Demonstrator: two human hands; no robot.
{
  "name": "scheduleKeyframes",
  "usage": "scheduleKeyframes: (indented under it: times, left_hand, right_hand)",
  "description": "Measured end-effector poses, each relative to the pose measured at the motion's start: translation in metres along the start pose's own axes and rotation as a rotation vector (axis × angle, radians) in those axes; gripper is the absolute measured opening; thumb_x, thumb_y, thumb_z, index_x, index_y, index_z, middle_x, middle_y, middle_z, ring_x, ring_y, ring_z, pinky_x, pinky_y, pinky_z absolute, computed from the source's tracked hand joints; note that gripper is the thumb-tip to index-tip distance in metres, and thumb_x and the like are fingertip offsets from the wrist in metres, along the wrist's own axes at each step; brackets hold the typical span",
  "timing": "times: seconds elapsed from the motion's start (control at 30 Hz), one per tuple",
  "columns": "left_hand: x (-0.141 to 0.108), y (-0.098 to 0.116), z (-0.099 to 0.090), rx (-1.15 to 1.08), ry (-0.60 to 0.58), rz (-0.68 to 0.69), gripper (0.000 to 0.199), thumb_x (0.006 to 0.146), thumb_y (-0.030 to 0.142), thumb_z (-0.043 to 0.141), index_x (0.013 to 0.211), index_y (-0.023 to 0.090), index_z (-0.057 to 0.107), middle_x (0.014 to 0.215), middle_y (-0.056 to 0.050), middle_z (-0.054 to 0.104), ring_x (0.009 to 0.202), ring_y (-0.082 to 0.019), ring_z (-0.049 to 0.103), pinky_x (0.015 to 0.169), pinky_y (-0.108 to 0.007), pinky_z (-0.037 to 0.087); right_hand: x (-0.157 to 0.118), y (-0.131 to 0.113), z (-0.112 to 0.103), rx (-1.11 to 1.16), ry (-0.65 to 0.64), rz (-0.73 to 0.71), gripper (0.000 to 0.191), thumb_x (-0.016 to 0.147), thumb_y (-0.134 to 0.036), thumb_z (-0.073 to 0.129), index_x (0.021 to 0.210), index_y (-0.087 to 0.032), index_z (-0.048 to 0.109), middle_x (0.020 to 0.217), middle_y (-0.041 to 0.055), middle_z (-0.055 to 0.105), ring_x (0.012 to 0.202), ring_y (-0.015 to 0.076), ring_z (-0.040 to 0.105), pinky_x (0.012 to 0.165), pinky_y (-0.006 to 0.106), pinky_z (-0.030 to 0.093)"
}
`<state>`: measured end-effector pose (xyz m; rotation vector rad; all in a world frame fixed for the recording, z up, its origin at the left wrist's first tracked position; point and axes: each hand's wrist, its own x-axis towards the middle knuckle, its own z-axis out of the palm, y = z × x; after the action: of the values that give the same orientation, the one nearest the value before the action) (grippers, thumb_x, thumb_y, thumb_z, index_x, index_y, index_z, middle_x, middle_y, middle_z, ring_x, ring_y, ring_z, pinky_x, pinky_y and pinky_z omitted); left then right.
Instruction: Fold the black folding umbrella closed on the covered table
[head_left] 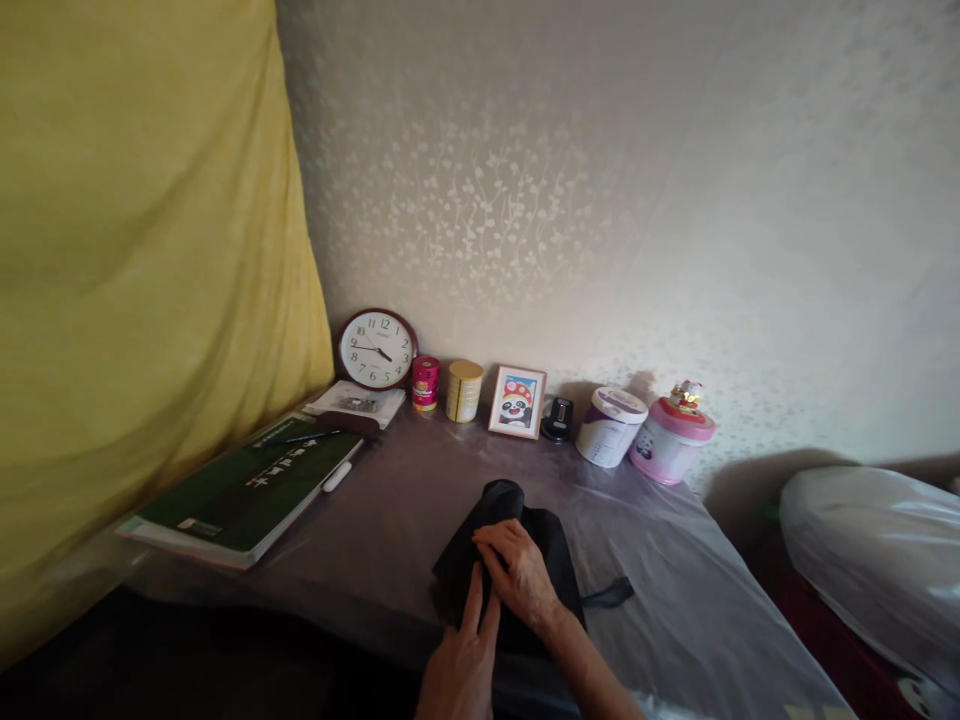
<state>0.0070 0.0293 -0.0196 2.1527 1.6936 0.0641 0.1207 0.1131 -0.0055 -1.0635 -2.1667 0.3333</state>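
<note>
A black cloth item (551, 540) lies bunched at the front middle of the table, a dark strap (609, 594) trailing from its right side. On top of the cloth rests my right hand (519, 572), its fingers bent and pressed together at the fabric; whether it pinches a fold is hidden. My left hand (469, 650) is just below and to the left, with its index and middle fingers stretched out onto the cloth. The fingertips of both hands are close together.
A green book (255, 485) lies on the covered table (405, 510) at left. Along the wall stand a clock (377, 349), a pink can (425, 384), a yellow-lidded tin (464, 392), a framed panda picture (517, 401), a black object (557, 419) and two tubs (611, 428).
</note>
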Motion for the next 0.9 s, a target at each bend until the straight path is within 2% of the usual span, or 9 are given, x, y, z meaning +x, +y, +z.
scheduleKeyframes:
  times: [0.1,0.23,0.37,0.5,0.6,0.73,0.9]
  left_hand:
    - [0.004,-0.003,0.01,0.043,0.042,0.008,0.094,0.061,-0.006,0.041,0.141,0.027,0.004,0.149,-0.012,-0.001,0.09,-0.024,0.063,0.073,-0.032,0.052]
    - [0.006,-0.004,0.018,0.045,0.099,-0.009,0.083,0.069,-0.004,0.032,0.14,0.03,0.005,0.15,-0.007,0.004,0.086,-0.02,0.064,0.068,-0.028,0.051]
    - [0.007,-0.004,0.018,0.02,0.086,-0.042,0.082,0.069,-0.005,0.028,0.139,0.03,0.003,0.15,-0.005,0.001,0.085,-0.018,0.064,0.067,-0.026,0.051]
    - [0.006,-0.003,0.011,-0.061,0.022,-0.073,0.092,0.062,-0.004,0.036,0.14,0.024,-0.003,0.149,-0.011,-0.004,0.091,-0.02,0.063,0.07,-0.027,0.05]
    - [0.003,0.0,0.006,-0.069,-0.001,-0.099,0.092,0.062,-0.004,0.038,0.14,0.023,-0.003,0.148,-0.014,-0.002,0.092,-0.022,0.063,0.072,-0.029,0.049]
    - [-0.003,0.004,0.001,-0.078,0.017,-0.101,0.088,0.063,-0.008,0.032,0.14,0.02,0.0,0.148,-0.016,0.002,0.093,-0.021,0.063,0.073,-0.029,0.049]
    - [-0.009,0.007,-0.006,-0.024,0.047,-0.084,0.081,0.068,-0.008,0.028,0.14,0.015,0.001,0.148,-0.018,0.007,0.091,-0.02,0.063,0.075,-0.029,0.049]
  right_hand:
    - [0.0,0.016,-0.001,-0.028,-0.005,-0.074,0.026,0.09,-0.024,0.041,0.1,-0.021,0.065,0.105,0.0057,0.066,0.109,0.0194,0.052,0.097,0.039,0.038]
    - [0.017,0.046,0.002,-0.104,-0.028,-0.089,0.029,0.091,-0.024,0.038,0.105,-0.021,0.063,0.113,0.0064,0.064,0.117,0.0199,0.048,0.103,0.045,0.03]
    - [0.043,0.073,0.007,-0.12,-0.057,-0.053,0.032,0.092,-0.025,0.035,0.106,-0.021,0.063,0.112,0.0054,0.064,0.118,0.0194,0.047,0.103,0.043,0.029]
    - [0.066,0.088,0.013,-0.071,-0.126,0.124,0.031,0.091,-0.025,0.035,0.102,-0.023,0.064,0.111,0.0029,0.065,0.109,0.0159,0.054,0.097,0.032,0.036]
    - [0.071,0.095,0.009,-0.082,-0.09,0.307,0.028,0.09,-0.027,0.038,0.099,-0.023,0.064,0.106,0.0037,0.066,0.103,0.0162,0.058,0.092,0.028,0.039]
    - [0.048,0.102,-0.018,-0.168,0.066,0.51,0.034,0.091,-0.028,0.031,0.101,-0.019,0.062,0.104,0.0094,0.066,0.1,0.0196,0.059,0.087,0.031,0.04]
    - [-0.015,0.105,-0.057,-0.241,0.129,0.672,0.035,0.089,-0.029,0.03,0.088,-0.021,0.064,0.079,0.0083,0.068,0.078,0.0195,0.064,0.071,0.029,0.044]
